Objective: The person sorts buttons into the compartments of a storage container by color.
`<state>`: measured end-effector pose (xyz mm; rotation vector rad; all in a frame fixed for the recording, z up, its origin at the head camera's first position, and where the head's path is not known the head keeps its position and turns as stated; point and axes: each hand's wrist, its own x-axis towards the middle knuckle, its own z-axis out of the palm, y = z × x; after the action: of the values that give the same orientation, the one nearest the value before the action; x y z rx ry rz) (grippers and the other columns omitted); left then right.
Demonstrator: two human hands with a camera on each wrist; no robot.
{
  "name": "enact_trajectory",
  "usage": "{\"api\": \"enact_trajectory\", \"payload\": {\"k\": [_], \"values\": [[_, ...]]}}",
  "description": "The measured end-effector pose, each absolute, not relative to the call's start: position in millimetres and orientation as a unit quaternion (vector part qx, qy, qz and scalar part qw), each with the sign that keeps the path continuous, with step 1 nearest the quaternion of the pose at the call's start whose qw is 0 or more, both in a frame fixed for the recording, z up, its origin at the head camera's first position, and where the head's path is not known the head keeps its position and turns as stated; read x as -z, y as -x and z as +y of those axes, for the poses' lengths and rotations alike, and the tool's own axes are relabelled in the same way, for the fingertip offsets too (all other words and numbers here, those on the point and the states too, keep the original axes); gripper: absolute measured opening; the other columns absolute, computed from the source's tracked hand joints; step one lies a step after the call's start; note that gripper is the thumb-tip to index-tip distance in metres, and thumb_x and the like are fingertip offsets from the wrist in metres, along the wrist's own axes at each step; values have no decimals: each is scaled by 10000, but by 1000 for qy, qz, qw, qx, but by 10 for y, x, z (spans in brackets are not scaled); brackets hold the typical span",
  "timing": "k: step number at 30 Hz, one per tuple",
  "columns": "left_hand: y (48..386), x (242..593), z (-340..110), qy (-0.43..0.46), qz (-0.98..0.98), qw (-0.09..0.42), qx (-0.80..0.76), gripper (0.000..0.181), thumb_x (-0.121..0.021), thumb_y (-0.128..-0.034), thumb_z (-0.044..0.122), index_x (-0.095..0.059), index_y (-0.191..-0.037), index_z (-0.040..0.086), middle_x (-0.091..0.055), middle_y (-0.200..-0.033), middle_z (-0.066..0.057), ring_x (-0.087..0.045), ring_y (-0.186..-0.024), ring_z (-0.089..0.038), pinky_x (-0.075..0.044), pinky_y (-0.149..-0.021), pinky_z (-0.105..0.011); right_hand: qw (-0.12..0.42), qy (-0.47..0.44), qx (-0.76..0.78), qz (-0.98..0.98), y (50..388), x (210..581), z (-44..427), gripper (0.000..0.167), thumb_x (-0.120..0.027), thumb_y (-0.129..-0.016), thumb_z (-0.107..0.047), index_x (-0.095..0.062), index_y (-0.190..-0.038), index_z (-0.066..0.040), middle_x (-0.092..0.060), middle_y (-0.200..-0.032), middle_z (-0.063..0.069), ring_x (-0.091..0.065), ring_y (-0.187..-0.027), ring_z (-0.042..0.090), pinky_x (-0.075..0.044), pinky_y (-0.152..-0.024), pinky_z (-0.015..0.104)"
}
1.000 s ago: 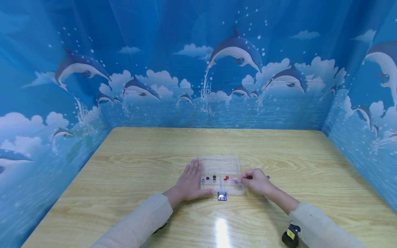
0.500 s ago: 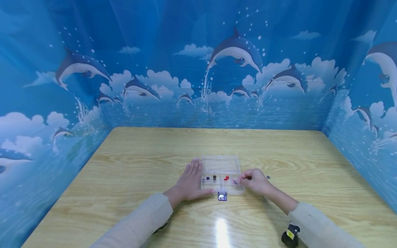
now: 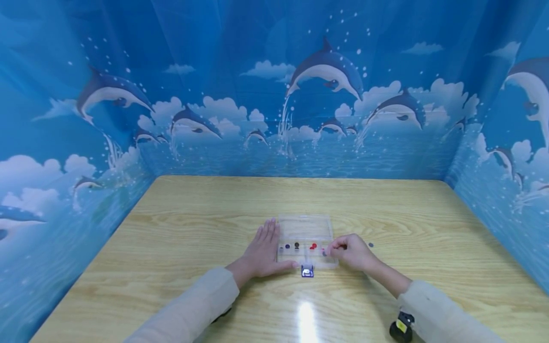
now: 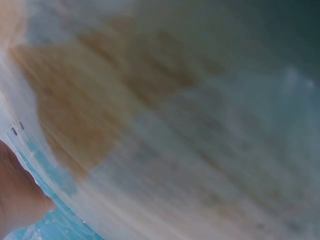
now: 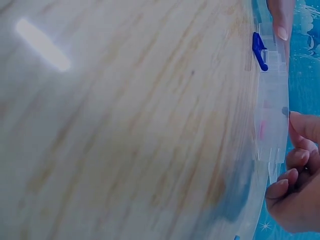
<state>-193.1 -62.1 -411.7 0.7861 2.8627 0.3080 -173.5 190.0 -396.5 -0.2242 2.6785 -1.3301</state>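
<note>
A clear plastic box [image 3: 305, 261] lies with its lid [image 3: 304, 227] folded back. Dark pieces [image 3: 296, 245] sit in its left compartments, red ones [image 3: 314, 246] further right. My left hand [image 3: 262, 253] rests flat along the left side, fingers straight, thumb at the front edge by the blue latch [image 3: 307, 271]. At the right end, my right hand [image 3: 352, 251] pinches a small dark disc [image 3: 324, 254] at its fingertips, over a compartment with something pink. The right wrist view shows the disc [image 5: 285, 111] against the thumb and finger of the right hand [image 5: 300, 175].
Another small dark disc [image 3: 371, 245] lies on the wooden table [image 3: 206, 214], to the right of my right hand. A black device with a yellow label [image 3: 401, 325] is at my right sleeve. A blue dolphin-print curtain [image 3: 240, 105] stands behind and beside the table.
My right fingertips have shifted slightly left over the box, and the dark disc at them has moved left with them. My left hand has stayed in place.
</note>
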Motion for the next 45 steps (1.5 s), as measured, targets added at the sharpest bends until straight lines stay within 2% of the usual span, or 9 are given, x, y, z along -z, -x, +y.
{"api": "enact_trajectory", "payload": {"k": [12, 19, 24, 31, 40, 45], "values": [[1939, 4131, -619, -259, 957, 79, -101, 1061, -415, -819, 720, -44, -1475, -26, 33, -1553, -200, 16, -1443, -326, -70, -1187, -427, 65, 83, 422, 900, 1730, 3995, 1872, 63, -656, -801, -48, -717, -804, -31, -584, -659, -5, -391, -542, 54, -333, -476, 154], [1940, 4128, -620, -261, 957, 79, -103, 1059, -417, -821, 718, -48, -1474, -29, 30, -1553, -202, 15, -1442, -329, -75, -1187, -430, 50, 109, 414, 902, 1708, 3995, 1880, 62, -664, -792, -35, -716, -809, -8, -591, -676, 6, -413, -562, 45, -355, -488, 160], [1943, 4129, -619, -262, 957, 78, -102, 1059, -413, -821, 720, -45, -1475, -28, 31, -1553, -201, 16, -1442, -328, -72, -1187, -427, 47, 94, 423, 900, 1709, 3999, 1884, 65, -662, -793, -35, -719, -815, -14, -592, -691, 8, -423, -578, 54, -364, -498, 158], [1942, 4128, -622, -262, 957, 76, -103, 1065, -411, -817, 726, -47, -1475, -26, 27, -1552, -204, 14, -1443, -329, -70, -1187, -429, 38, 70, 445, 892, 1711, 3982, 1913, 78, -648, -814, -57, -710, -843, -19, -496, -613, -19, -364, -531, 39, -312, -467, 148], [1952, 4147, -624, -261, 957, 72, -102, 1066, -417, -815, 723, -47, -1475, -27, 19, -1553, -204, 5, -1443, -328, -80, -1186, -428, -5, 72, 448, 891, 1700, 3945, 1956, 80, -652, -816, -44, -692, -862, 7, -626, -758, 51, -433, -623, 58, -382, -544, 168], [1949, 4142, -623, -263, 957, 72, -103, 1064, -425, -817, 717, -49, -1474, -30, 16, -1552, -209, 2, -1442, -334, -82, -1186, -431, -24, 88, 460, 883, 1712, 3980, 1985, 66, -660, -806, -23, -684, -846, 25, -601, -717, 47, -414, -603, 32, -372, -538, 164]]}}
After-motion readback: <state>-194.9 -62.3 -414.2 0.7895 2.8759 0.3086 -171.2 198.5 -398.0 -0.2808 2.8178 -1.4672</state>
